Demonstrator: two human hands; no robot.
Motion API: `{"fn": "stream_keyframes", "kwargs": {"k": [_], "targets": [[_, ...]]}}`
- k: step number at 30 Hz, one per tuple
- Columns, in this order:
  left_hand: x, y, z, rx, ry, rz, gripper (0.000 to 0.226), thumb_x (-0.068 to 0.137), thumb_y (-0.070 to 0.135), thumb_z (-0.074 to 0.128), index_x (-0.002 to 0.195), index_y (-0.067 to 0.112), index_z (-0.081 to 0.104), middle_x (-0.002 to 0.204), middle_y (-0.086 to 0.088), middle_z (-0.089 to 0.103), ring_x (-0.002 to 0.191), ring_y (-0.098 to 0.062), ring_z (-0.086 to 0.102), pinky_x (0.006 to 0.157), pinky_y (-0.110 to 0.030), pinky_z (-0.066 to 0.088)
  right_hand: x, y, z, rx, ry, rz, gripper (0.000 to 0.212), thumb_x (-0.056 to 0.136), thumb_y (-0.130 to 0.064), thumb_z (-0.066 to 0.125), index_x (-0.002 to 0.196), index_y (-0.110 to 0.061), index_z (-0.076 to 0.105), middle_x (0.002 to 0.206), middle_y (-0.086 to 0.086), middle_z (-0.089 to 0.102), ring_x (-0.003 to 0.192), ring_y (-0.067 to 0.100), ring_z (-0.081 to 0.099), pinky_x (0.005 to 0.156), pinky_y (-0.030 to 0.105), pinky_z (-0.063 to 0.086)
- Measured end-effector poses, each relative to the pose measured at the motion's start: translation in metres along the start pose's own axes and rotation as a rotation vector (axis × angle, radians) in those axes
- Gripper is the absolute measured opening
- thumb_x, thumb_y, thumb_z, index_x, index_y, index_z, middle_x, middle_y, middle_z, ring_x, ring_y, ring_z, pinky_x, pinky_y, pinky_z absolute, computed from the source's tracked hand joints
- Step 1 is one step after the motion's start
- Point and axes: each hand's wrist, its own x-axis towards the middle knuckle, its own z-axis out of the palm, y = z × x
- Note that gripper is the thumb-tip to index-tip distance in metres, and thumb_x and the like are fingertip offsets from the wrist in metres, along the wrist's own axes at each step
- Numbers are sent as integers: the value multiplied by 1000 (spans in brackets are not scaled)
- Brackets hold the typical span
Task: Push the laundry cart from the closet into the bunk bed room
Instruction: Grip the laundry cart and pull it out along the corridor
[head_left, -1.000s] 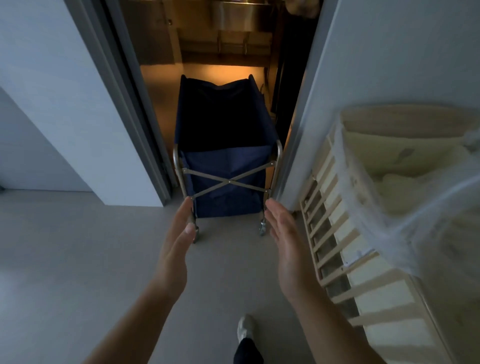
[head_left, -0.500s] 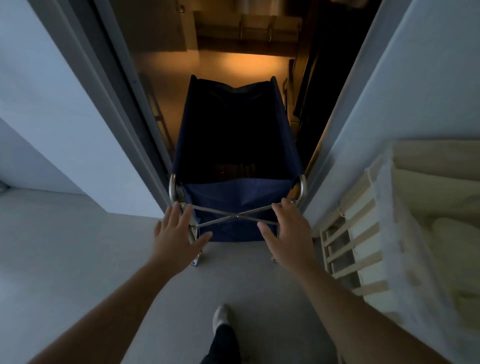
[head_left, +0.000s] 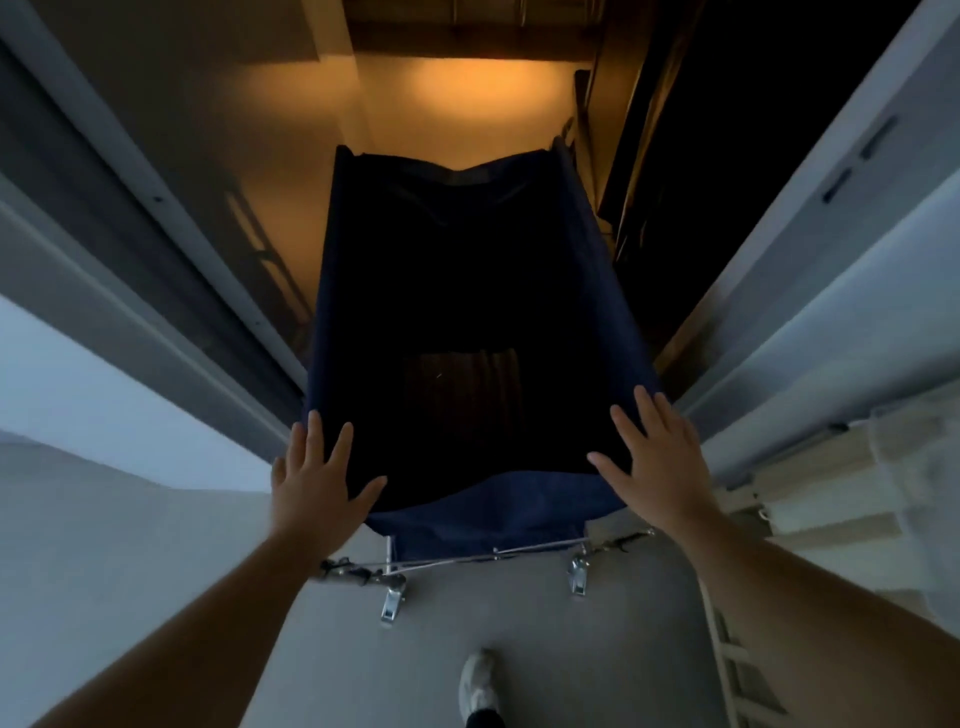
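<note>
Your left hand (head_left: 317, 483) and right hand (head_left: 657, 462), fingers spread flat, rest on the laundry cart's (head_left: 478, 332) near corners in the closet doorway (head_left: 810, 249).

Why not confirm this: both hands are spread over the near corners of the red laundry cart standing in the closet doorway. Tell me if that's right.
Not quite. In the head view the laundry cart is dark blue, not red. The rest holds: the left hand and right hand are spread over its near corners in the closet doorway.

Bare forearms, white shoe (head_left: 479, 680), dark trouser leg (head_left: 483, 719)
</note>
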Motion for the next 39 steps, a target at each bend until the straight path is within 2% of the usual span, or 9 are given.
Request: {"fn": "stream_keyframes", "kwargs": {"k": [4,7,12,21,24,29,34,39], "targets": [[15,-12,25,42,-43,21,87,85,61,58,155,18,27,166,-18,9,152,-41,5,109,-60,35,26,19,22,-1,-80,115,86,91,-72,14,154,-14,24,164,15,5,151,33,6,117,50,24],[19,-17,35,7,-9,23,84,85,52,64,153,18,28,164,-17,15,151,-42,12,98,-60,46,31,21,36,-37,-77,141,84,95,-66,16,149,-4,31,162,20,13,149,36,16,113,51,32],[17,-21,39,-25,17,35,80,88,49,60,154,17,28,165,-17,13,152,-41,10,99,-59,45,30,19,36,-101,-97,134,84,93,-66,22,146,-2,37,161,22,16,148,37,18,112,51,34],[-2,-27,38,-28,2,28,82,87,49,62,154,16,29,166,-15,13,152,-38,9,96,-59,49,4,11,29,-109,-152,111,87,89,-73,22,152,-13,29,163,20,-2,151,35,1,115,49,27],[-17,-33,40,-18,2,27,82,86,48,63,154,15,29,165,-15,14,152,-38,10,91,-59,52,-18,9,27,-104,-184,87,90,87,-76,16,153,-16,27,163,18,-9,151,34,-4,116,47,26],[-52,-46,48,16,-13,27,82,86,58,47,155,19,23,166,-12,11,153,-36,8,87,-59,54,-63,-1,29,-86,-191,76,90,86,-76,13,152,-17,29,164,18,-7,151,34,-5,116,46,25],[-99,-65,65,39,-7,29,87,84,63,50,155,22,20,167,-8,5,152,-21,-15,82,-60,56,-119,-5,36,-64,-159,59,86,87,-74,25,149,-15,37,164,17,2,151,31,-1,112,44,31],[-163,-80,77,50,21,16,89,79,63,54,152,20,27,168,1,-3,153,-20,-11,79,-60,56,-185,-18,46,-41,-154,44,85,87,-74,27,149,-17,38,164,17,7,151,33,7,112,43,30]]}}
